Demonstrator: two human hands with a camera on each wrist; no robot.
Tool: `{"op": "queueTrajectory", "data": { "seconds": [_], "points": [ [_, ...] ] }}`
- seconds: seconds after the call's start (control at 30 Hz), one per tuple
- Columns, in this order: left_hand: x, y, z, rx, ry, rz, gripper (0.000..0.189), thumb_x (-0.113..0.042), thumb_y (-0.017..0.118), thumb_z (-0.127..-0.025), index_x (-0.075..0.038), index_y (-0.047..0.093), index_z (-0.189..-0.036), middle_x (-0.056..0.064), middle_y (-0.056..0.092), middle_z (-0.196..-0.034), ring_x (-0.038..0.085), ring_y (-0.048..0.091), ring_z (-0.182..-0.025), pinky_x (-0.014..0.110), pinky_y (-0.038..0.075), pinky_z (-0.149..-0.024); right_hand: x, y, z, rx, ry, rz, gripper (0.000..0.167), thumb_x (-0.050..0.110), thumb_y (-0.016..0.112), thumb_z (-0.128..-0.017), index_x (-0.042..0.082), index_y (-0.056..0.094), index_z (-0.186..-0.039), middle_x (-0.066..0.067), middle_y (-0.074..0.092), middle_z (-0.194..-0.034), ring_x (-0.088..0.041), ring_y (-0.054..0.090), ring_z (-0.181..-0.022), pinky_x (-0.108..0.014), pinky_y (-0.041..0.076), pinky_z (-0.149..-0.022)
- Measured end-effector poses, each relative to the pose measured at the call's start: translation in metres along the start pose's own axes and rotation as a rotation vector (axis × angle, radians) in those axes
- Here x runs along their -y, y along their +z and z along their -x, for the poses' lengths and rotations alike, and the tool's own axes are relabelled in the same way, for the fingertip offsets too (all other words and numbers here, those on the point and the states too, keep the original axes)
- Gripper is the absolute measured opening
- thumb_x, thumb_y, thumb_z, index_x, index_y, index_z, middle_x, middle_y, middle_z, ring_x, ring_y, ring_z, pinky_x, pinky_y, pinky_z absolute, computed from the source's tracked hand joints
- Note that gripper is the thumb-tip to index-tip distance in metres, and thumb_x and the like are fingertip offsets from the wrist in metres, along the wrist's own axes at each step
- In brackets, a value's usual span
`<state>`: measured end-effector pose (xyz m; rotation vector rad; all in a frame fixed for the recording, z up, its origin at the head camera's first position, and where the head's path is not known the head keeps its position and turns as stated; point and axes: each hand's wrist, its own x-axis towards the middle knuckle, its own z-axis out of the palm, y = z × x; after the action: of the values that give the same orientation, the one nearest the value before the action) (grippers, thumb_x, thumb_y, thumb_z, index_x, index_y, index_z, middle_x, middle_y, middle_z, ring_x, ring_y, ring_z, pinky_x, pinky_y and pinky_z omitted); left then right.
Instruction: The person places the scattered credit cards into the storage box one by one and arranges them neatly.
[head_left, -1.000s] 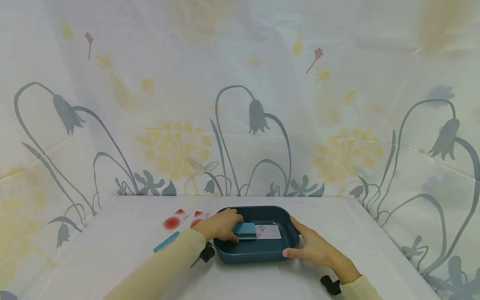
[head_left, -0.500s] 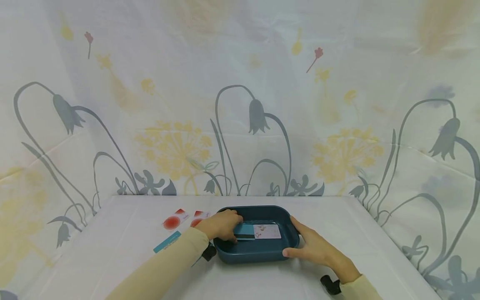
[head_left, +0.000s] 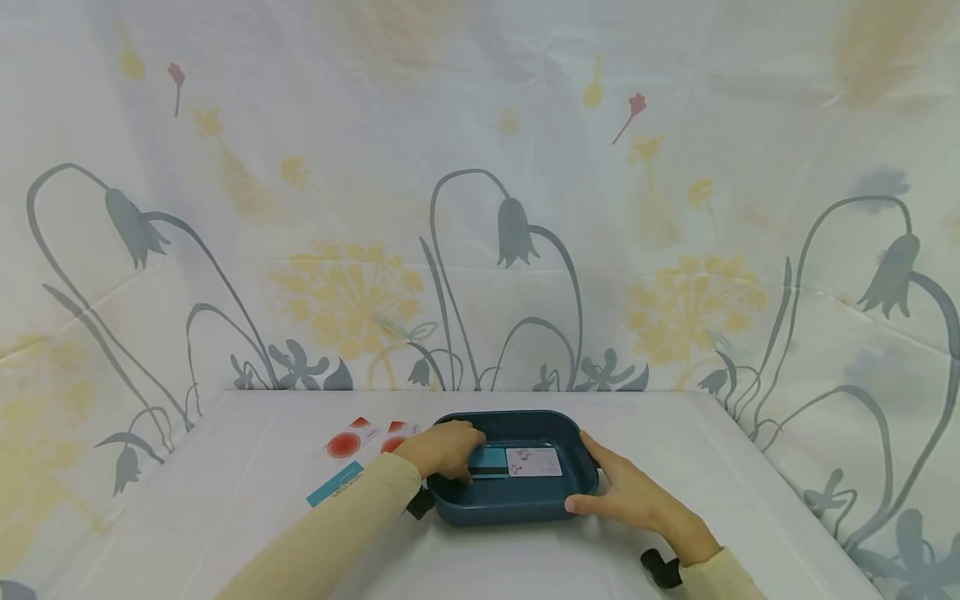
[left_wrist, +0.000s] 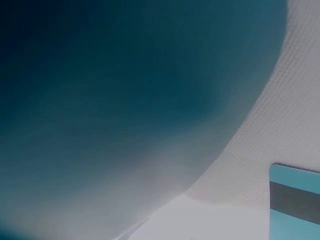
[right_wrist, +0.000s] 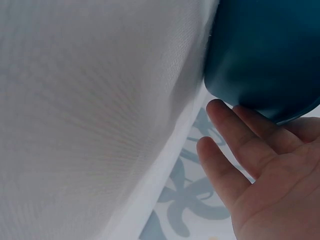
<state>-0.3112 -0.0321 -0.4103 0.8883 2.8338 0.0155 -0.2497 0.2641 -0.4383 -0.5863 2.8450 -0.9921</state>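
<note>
In the lower middle of the head view, a dark blue dish (head_left: pixel 510 513) sat on the white counter (head_left: pixel 555 567). Inside it lay a blue card (head_left: pixel 492 458) with a dark stripe, and a white card (head_left: pixel 534 462) was right beside it. The left hand (head_left: pixel 444 450) reached into the left side of the dish and touched the blue card's left end, but I could not tell if its fingers were pinching it. The right hand (head_left: pixel 630 493) touched the right end, its fingers spread wide, with the thumb at the front. Left of the dish, two cards with red circles (head_left: pixel 344 445) lay near a blue strip (head_left: pixel 335 483). In the lower right of the left wrist view was a card with a gray band (left_wrist: pixel 295 201). Behind everything, a flowery sheet (head_left: pixel 390 125) filled the upper part of the head view.
</note>
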Motion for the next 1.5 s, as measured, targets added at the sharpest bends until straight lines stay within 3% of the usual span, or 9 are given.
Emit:
{"op": "queueTrajectory", "data": {
  "seconds": [0.43, 0.6, 0.77, 0.9, 1.1, 1.5],
  "points": [
    [0.005, 0.002, -0.001, -0.018, 0.015, -0.023, 0.053, -0.035, 0.082, -0.075, -0.015, 0.064, -0.12, 0.002, 0.06, -0.108, 0.013, 0.055, -0.097, 0.033, 0.046, -0.093, 0.003, -0.001, -0.003, 0.005, 0.001, 0.008, 0.105, 0.049, 0.072, -0.077, -0.001, 0.017, -0.15, -0.021, 0.026, -0.153, -0.039, 0.031, -0.137, -0.058, 0.027, -0.105],
    [0.008, 0.004, 0.001, -0.042, 0.048, -0.038, 0.051, -0.035, 0.08, -0.076, -0.015, 0.063, -0.12, 0.001, 0.059, -0.107, 0.014, 0.055, -0.098, 0.032, 0.046, -0.092, 0.003, -0.002, -0.003, 0.015, -0.003, 0.0, 0.104, 0.048, 0.073, -0.078, -0.002, 0.016, -0.15, -0.021, 0.025, -0.153, -0.039, 0.029, -0.137, -0.058, 0.026, -0.106],
    [0.013, 0.0, 0.008, -0.093, 0.082, 0.02, 0.05, -0.034, 0.078, -0.078, -0.014, 0.062, -0.121, 0.002, 0.058, -0.109, 0.015, 0.055, -0.099, 0.033, 0.045, -0.092, 0.002, -0.002, -0.003, 0.01, 0.002, -0.003, 0.105, 0.049, 0.073, -0.077, 0.0, 0.017, -0.151, -0.02, 0.025, -0.153, -0.037, 0.029, -0.138, -0.058, 0.026, -0.106],
    [0.018, -0.004, 0.02, -0.133, 0.104, 0.116, 0.048, -0.032, 0.075, -0.082, -0.013, 0.06, -0.124, 0.005, 0.058, -0.115, 0.018, 0.055, -0.105, 0.036, 0.043, -0.097, 0.001, -0.001, -0.002, 0.009, 0.004, -0.003, 0.106, 0.051, 0.073, -0.077, 0.0, 0.016, -0.151, -0.02, 0.026, -0.152, -0.037, 0.029, -0.138, -0.058, 0.026, -0.106],
    [0.025, -0.009, 0.044, -0.235, 0.156, 0.23, 0.045, -0.029, 0.072, -0.085, -0.01, 0.059, -0.124, 0.004, 0.057, -0.111, 0.019, 0.055, -0.103, 0.039, 0.045, -0.093, -0.001, -0.002, -0.001, 0.015, 0.0, -0.004, 0.105, 0.048, 0.073, -0.077, -0.001, 0.016, -0.151, -0.022, 0.026, -0.152, -0.039, 0.029, -0.137, -0.059, 0.027, -0.105],
    [0.044, -0.013, 0.09, -0.361, 0.098, 0.285, 0.044, -0.023, 0.073, -0.084, -0.008, 0.06, -0.123, 0.005, 0.058, -0.112, 0.022, 0.055, -0.105, 0.041, 0.048, -0.092, -0.002, 0.0, -0.002, 0.008, -0.002, -0.027, 0.105, 0.046, 0.074, -0.077, -0.002, 0.017, -0.15, -0.022, 0.027, -0.151, -0.039, 0.032, -0.136, -0.06, 0.027, -0.104]
  ]
}}
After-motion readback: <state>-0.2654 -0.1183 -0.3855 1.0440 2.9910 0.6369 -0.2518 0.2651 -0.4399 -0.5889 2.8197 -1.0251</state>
